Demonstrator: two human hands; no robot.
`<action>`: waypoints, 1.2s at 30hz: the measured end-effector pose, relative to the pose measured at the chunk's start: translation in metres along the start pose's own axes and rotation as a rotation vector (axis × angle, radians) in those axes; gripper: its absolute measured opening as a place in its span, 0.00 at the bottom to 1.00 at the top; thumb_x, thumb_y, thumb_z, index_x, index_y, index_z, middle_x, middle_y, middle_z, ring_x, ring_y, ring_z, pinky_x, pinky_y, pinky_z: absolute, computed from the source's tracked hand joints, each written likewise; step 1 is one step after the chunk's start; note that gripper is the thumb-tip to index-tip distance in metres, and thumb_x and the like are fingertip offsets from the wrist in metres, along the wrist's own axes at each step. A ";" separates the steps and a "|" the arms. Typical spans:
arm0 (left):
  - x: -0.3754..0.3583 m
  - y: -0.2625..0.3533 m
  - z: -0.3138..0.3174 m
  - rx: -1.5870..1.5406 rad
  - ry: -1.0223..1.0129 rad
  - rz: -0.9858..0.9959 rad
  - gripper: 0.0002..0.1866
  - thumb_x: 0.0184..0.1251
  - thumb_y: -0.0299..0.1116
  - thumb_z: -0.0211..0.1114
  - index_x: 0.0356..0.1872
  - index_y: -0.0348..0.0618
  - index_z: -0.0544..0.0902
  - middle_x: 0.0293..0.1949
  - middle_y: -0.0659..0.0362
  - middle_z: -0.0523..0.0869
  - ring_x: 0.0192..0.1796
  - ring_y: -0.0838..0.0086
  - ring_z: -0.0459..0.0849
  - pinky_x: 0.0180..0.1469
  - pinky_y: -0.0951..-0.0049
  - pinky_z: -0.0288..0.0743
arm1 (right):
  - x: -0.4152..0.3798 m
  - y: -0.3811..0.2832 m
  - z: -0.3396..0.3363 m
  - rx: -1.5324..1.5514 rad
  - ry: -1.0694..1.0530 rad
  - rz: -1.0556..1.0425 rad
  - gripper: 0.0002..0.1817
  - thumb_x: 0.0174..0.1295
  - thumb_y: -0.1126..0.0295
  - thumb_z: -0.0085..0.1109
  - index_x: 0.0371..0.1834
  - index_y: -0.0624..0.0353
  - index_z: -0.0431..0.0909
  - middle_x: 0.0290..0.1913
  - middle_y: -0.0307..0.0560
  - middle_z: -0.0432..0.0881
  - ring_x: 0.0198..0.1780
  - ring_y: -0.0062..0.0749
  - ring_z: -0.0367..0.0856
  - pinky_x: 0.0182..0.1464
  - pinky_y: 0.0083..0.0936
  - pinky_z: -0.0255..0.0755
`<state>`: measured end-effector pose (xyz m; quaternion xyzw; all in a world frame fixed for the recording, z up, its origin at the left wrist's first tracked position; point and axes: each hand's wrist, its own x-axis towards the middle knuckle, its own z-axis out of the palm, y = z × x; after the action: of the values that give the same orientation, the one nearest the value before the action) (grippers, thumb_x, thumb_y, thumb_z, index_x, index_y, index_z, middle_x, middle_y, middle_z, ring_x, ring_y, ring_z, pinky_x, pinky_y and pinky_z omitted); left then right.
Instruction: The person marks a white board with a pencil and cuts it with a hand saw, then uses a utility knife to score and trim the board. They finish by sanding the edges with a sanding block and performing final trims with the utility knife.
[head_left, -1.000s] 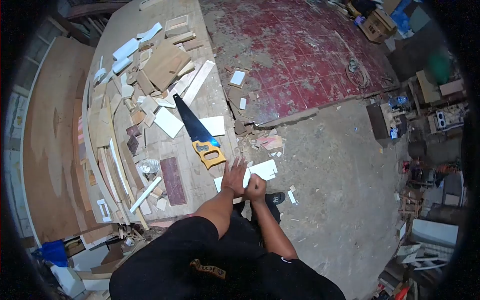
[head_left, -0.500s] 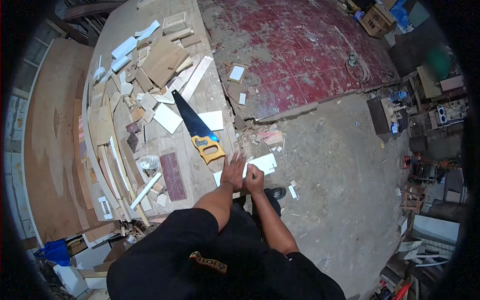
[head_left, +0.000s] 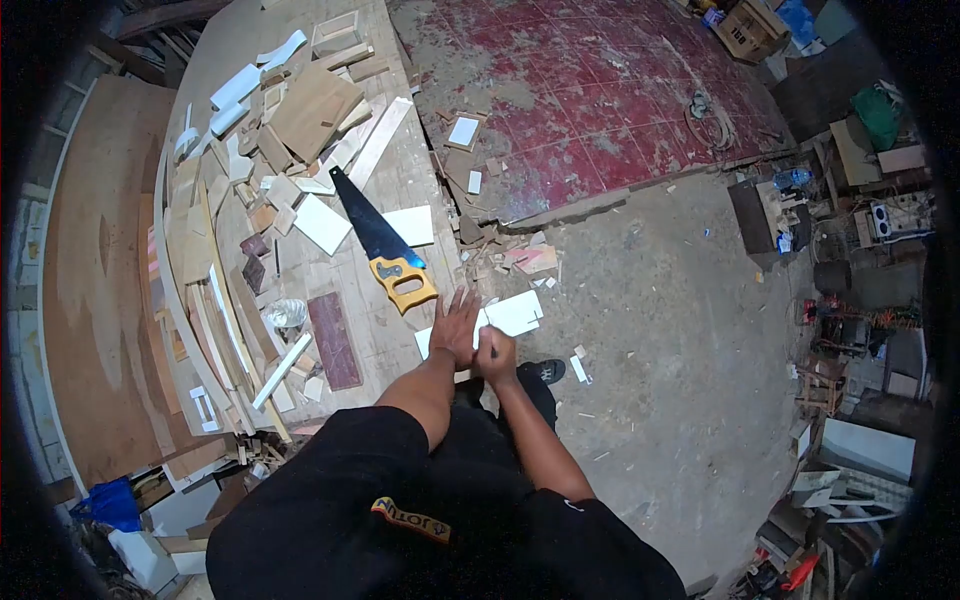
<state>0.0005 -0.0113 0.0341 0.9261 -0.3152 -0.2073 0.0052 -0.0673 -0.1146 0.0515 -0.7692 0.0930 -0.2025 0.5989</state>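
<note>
A white board (head_left: 513, 314) lies at the right edge of the wooden workbench, its right part reaching past the edge and showing a small notch. My left hand (head_left: 456, 330) rests flat on the board with its fingers spread. Beside it, my right hand (head_left: 495, 353) is closed in a fist over the board; a small dark thing shows at the fist, too small to name. Just beyond my left hand is a handsaw with a yellow handle (head_left: 403, 285) and a dark blade (head_left: 366, 217). The blade lies partly over a white piece (head_left: 408, 226).
Wood offcuts and a brown panel (head_left: 313, 110) are heaped on the far part of the bench (head_left: 395, 345). A dark red board (head_left: 334, 341) and a clear plastic bundle (head_left: 287, 314) lie left of my hands. Scraps and a shoe (head_left: 549, 371) are on the floor.
The whole view has shifted slightly, so the bench and saw appear a little further left and up. My hands keep nearly the same places on the board.
</note>
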 end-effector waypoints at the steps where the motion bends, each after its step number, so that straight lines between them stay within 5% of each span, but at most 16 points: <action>1: -0.001 0.001 -0.003 -0.006 0.004 -0.004 0.47 0.63 0.55 0.61 0.80 0.41 0.60 0.85 0.53 0.50 0.86 0.57 0.42 0.83 0.41 0.32 | 0.006 0.010 0.002 0.074 -0.048 0.134 0.21 0.77 0.67 0.50 0.23 0.65 0.69 0.19 0.45 0.68 0.24 0.22 0.68 0.28 0.31 0.64; 4: -0.002 0.002 -0.011 0.034 -0.066 0.006 0.49 0.62 0.58 0.60 0.80 0.41 0.60 0.84 0.53 0.51 0.86 0.57 0.42 0.83 0.42 0.32 | 0.030 0.008 0.009 0.175 -0.030 0.311 0.20 0.77 0.67 0.50 0.24 0.66 0.70 0.20 0.46 0.69 0.26 0.21 0.68 0.29 0.30 0.65; 8: 0.007 -0.006 0.020 0.005 0.039 0.000 0.50 0.59 0.48 0.64 0.82 0.42 0.54 0.85 0.53 0.50 0.86 0.58 0.43 0.83 0.42 0.33 | 0.022 -0.051 -0.004 0.106 -0.015 0.155 0.19 0.78 0.66 0.50 0.26 0.65 0.72 0.20 0.39 0.71 0.28 0.20 0.67 0.31 0.29 0.66; 11: -0.004 0.004 -0.019 -0.064 -0.044 -0.014 0.45 0.63 0.47 0.60 0.81 0.42 0.57 0.85 0.53 0.50 0.86 0.57 0.42 0.83 0.40 0.31 | 0.007 0.031 0.004 0.110 -0.010 0.198 0.20 0.78 0.66 0.50 0.25 0.65 0.71 0.19 0.40 0.70 0.25 0.21 0.67 0.29 0.29 0.64; 14: 0.000 0.001 -0.010 0.017 -0.064 0.009 0.44 0.65 0.47 0.57 0.81 0.42 0.57 0.85 0.54 0.50 0.86 0.57 0.42 0.83 0.39 0.31 | 0.018 0.013 0.005 0.215 -0.012 0.342 0.20 0.77 0.67 0.50 0.25 0.65 0.72 0.19 0.42 0.70 0.25 0.22 0.68 0.28 0.29 0.64; 17: 0.007 -0.002 -0.005 0.014 -0.038 -0.001 0.44 0.66 0.50 0.55 0.81 0.42 0.57 0.85 0.54 0.51 0.86 0.57 0.42 0.83 0.38 0.30 | 0.015 -0.043 0.003 0.093 0.085 0.220 0.18 0.77 0.68 0.49 0.27 0.66 0.73 0.21 0.42 0.71 0.27 0.18 0.67 0.29 0.29 0.63; 22: 0.000 0.000 -0.006 0.004 -0.041 0.003 0.48 0.62 0.53 0.59 0.81 0.42 0.56 0.84 0.52 0.52 0.86 0.56 0.42 0.83 0.38 0.31 | 0.010 0.020 0.003 0.049 0.033 0.140 0.19 0.77 0.67 0.50 0.25 0.64 0.72 0.20 0.39 0.70 0.25 0.19 0.67 0.29 0.28 0.63; 24: -0.004 0.002 -0.012 -0.078 -0.018 0.012 0.50 0.58 0.52 0.63 0.81 0.42 0.57 0.84 0.52 0.53 0.86 0.54 0.42 0.82 0.37 0.31 | 0.012 0.027 -0.002 0.254 0.012 0.480 0.21 0.78 0.65 0.52 0.24 0.63 0.71 0.21 0.36 0.72 0.26 0.19 0.68 0.29 0.26 0.64; 26: -0.006 0.006 -0.025 -0.042 -0.075 0.028 0.51 0.55 0.52 0.64 0.81 0.42 0.58 0.84 0.51 0.53 0.86 0.53 0.42 0.82 0.35 0.30 | -0.004 0.025 -0.008 0.172 -0.007 0.338 0.20 0.79 0.63 0.53 0.27 0.63 0.75 0.23 0.35 0.74 0.27 0.17 0.70 0.30 0.24 0.65; 30: -0.004 0.003 -0.015 -0.082 -0.087 0.113 0.56 0.51 0.60 0.68 0.80 0.43 0.58 0.84 0.51 0.52 0.86 0.52 0.43 0.82 0.33 0.31 | -0.023 0.018 -0.025 0.209 0.005 0.543 0.18 0.80 0.63 0.51 0.37 0.65 0.82 0.27 0.35 0.78 0.31 0.19 0.74 0.35 0.24 0.71; 32: -0.004 0.001 -0.013 -0.058 -0.111 0.120 0.57 0.51 0.63 0.68 0.80 0.43 0.58 0.84 0.52 0.52 0.86 0.51 0.43 0.81 0.33 0.31 | -0.020 0.015 -0.027 0.066 -0.108 0.405 0.16 0.78 0.64 0.53 0.37 0.67 0.81 0.28 0.41 0.80 0.32 0.26 0.78 0.38 0.27 0.72; 33: -0.004 0.001 -0.012 -0.030 -0.104 0.122 0.57 0.51 0.63 0.67 0.81 0.43 0.58 0.84 0.52 0.51 0.86 0.51 0.43 0.81 0.33 0.32 | -0.010 0.015 -0.032 -0.135 -0.181 0.207 0.14 0.74 0.66 0.56 0.39 0.68 0.82 0.30 0.53 0.83 0.35 0.43 0.84 0.43 0.35 0.77; 34: -0.004 0.001 -0.012 -0.001 -0.095 0.125 0.57 0.52 0.64 0.66 0.81 0.43 0.57 0.84 0.52 0.51 0.86 0.50 0.42 0.81 0.33 0.32 | -0.005 0.010 -0.034 -0.142 -0.187 0.212 0.14 0.74 0.66 0.56 0.39 0.68 0.82 0.30 0.53 0.83 0.35 0.43 0.84 0.43 0.35 0.77; 36: -0.005 -0.001 -0.011 -0.016 -0.099 0.132 0.57 0.52 0.65 0.65 0.81 0.43 0.57 0.84 0.51 0.51 0.86 0.50 0.42 0.81 0.33 0.33 | 0.005 -0.005 -0.036 -0.638 -0.231 0.285 0.13 0.70 0.68 0.58 0.42 0.68 0.85 0.35 0.64 0.85 0.41 0.58 0.86 0.49 0.43 0.79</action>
<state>0.0020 -0.0093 0.0461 0.8919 -0.3737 -0.2543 0.0106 -0.0784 -0.1474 0.0642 -0.9145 0.1893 0.0103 0.3575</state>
